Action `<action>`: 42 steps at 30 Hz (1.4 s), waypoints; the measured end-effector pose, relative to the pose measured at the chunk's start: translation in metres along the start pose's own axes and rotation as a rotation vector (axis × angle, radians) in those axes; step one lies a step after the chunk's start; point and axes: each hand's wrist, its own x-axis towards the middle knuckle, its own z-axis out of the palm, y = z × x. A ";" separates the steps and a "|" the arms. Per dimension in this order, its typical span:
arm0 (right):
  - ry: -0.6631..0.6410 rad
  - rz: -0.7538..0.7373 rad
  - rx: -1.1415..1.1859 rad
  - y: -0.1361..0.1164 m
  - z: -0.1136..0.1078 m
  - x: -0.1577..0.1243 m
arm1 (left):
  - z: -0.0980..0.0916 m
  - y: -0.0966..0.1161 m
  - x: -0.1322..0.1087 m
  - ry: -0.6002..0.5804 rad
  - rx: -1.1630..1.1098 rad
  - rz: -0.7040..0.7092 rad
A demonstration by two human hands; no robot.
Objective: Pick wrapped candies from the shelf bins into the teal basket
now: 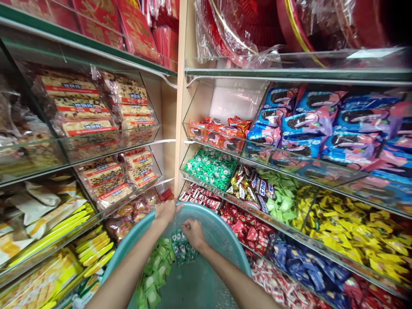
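A round teal plastic basket (222, 231) is held low in front of me. My left hand (165, 211) grips its far rim, fingers curled over the edge. Inside the basket, my right hand (192, 231) is closed in a pinch on a clear bag of dark green wrapped candies (183, 249). Light green wrapped candies (154, 274) lie in a pile along the basket's left side. Just past the rim, a clear bin of green candies (210, 167) sits on the shelf.
Clear shelf bins surround me: red snack packs (219, 131), blue cookie packs (322, 124), yellow candies (354, 227), red candies (247, 227) and blue candies (302, 266) on the right. On the left are nougat-like bars (80, 107) and yellow packets (64, 223). Red decorations fill the top shelves.
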 end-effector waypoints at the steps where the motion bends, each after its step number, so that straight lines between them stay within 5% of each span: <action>1: 0.014 -0.006 -0.021 -0.002 -0.002 -0.001 | 0.000 0.000 0.000 0.001 0.000 0.002; 8: 0.030 -0.182 -0.134 -0.040 -0.031 -0.008 | 0.000 -0.002 0.005 0.004 0.000 0.017; 15: 0.201 -0.429 -0.158 -0.086 -0.093 0.015 | -0.005 -0.007 0.006 -0.001 -0.041 -0.002; 20: 0.364 -0.300 -0.353 -0.101 -0.151 0.048 | -0.003 -0.009 0.005 0.012 -0.053 -0.017; 25: 0.343 -0.043 -0.608 -0.109 -0.189 0.064 | 0.000 -0.011 0.005 0.033 -0.064 -0.007; 33: 0.117 0.140 -0.718 -0.115 -0.192 0.070 | 0.000 -0.010 0.005 0.031 -0.085 -0.018; 42: 0.070 0.131 -0.757 -0.110 -0.187 0.077 | -0.003 -0.011 0.003 0.019 -0.075 -0.018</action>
